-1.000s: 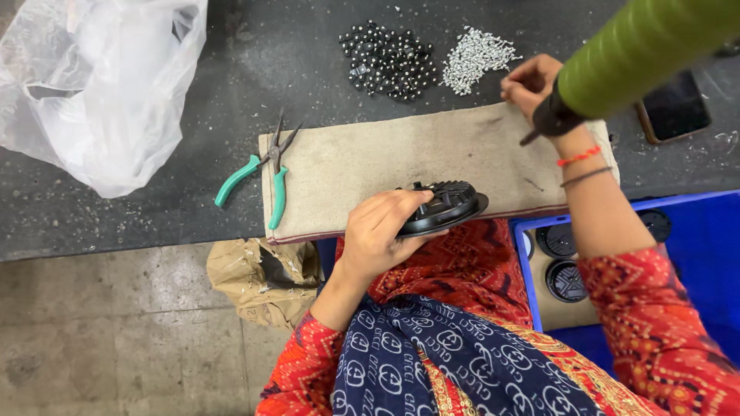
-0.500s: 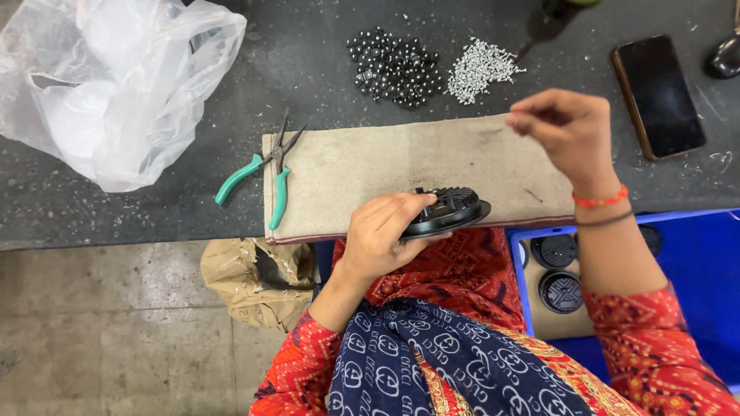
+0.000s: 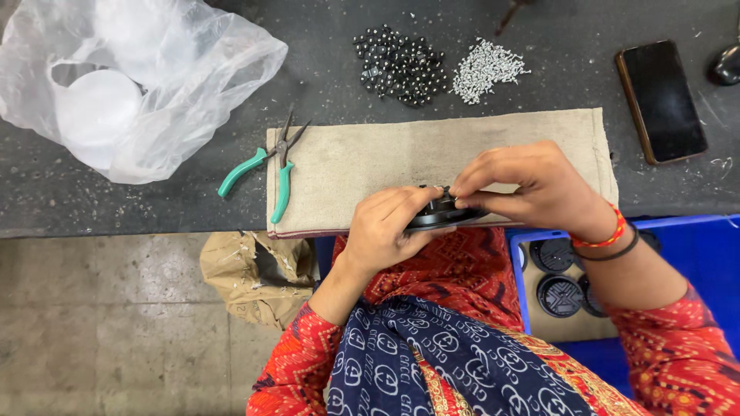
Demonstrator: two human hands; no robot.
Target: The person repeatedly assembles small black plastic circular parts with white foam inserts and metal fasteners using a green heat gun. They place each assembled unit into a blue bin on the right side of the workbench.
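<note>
Holding a small black disc over the cloth edge

Gripping the black round part (image 3: 441, 214) from below, the left hand (image 3: 389, 227) cups it with thumb on top and fingers curled under its rim. Right hand (image 3: 532, 185) comes over the top, fingers (image 3: 462, 187) pressed together in a pinch at the part's upper face; whether a tiny piece sits in that pinch, cannot tell. The part hangs just past the near edge of the beige cloth (image 3: 432, 154) on the desk (image 3: 154, 208), above the lap.

Judged handling: looks like rigid moulded plastic, light, not fragile, ribbed enough not to slip. Best held by the rim, leaving the centre free.

Around it: green-handled pliers (image 3: 266, 171) at the cloth's left edge, a heap of dark beads (image 3: 401, 65) and a heap of small silver bits (image 3: 486, 69) beyond the cloth, a phone (image 3: 660, 100) to the right, a clear plastic bag (image 3: 131, 85) far left. More black discs (image 3: 559, 293) lie in a blue tray (image 3: 694, 262) beside the right forearm
</note>
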